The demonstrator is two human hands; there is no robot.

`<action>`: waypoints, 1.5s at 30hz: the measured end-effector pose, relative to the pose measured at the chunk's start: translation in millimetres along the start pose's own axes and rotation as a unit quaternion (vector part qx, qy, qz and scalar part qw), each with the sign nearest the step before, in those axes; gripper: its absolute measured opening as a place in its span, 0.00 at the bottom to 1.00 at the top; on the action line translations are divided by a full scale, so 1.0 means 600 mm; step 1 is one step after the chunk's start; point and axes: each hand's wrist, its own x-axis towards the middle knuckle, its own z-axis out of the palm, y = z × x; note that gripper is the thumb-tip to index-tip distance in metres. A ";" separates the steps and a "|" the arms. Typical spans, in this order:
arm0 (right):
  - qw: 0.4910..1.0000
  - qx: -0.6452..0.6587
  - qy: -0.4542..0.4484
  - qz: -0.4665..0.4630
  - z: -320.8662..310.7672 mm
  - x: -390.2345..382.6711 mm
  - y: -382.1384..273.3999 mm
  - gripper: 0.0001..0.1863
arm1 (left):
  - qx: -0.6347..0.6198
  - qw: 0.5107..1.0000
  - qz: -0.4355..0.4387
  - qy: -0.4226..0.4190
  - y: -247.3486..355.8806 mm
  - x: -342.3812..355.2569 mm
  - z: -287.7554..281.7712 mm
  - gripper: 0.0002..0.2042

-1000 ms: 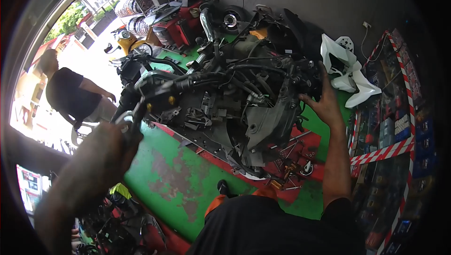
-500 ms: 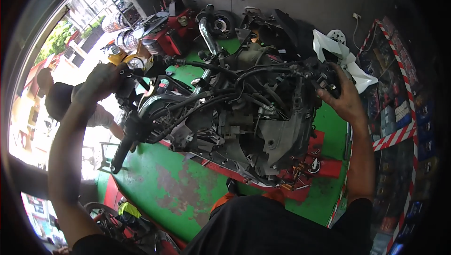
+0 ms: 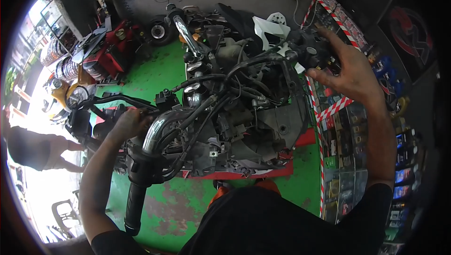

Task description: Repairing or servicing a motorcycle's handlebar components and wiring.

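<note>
A partly stripped motorcycle [image 3: 235,123] stands in front of me, its cables and inner frame bare. Its chrome handlebar [image 3: 157,130] bends down on the left to a black rubber grip [image 3: 135,203]. My left hand [image 3: 128,126] is closed just behind that bend; whatever its fingers hold is hidden. A black reservoir with a lever [image 3: 167,99] sits beyond it. My right hand [image 3: 352,69] grips a black cabled housing [image 3: 311,52] at the right end, thumb below and fingers above. The housing's exact kind is unclear.
A red-and-white taped glass display case [image 3: 340,161] runs along my right. White body panels [image 3: 272,34] and a wheel [image 3: 159,30] lie at the back. A yellow scooter [image 3: 58,90] stands left. Another person [image 3: 35,147] is at the left edge, above the green floor [image 3: 164,208].
The view has swung. My left hand has come down and inward behind the handlebar, and the grip appears nearer. My right hand keeps its hold on the housing. The other person appears farther left.
</note>
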 end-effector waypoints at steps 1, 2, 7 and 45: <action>1.000 0.000 0.002 -0.006 0.002 -0.001 -0.018 0.51 | -0.002 1.000 0.007 -0.001 -0.010 -0.001 0.018 0.17; 1.000 -0.004 0.006 -0.009 0.000 -0.005 -0.033 0.51 | -0.067 0.998 0.017 -0.015 0.003 0.008 0.029 0.17; 0.997 -0.058 0.046 -0.009 0.007 -0.011 -0.080 0.51 | -0.152 0.987 0.050 -0.010 0.004 0.013 0.060 0.18; 0.907 0.106 0.179 -0.366 0.203 -0.106 0.119 0.44 | 0.154 0.938 -0.277 0.137 0.590 0.140 -0.014 0.08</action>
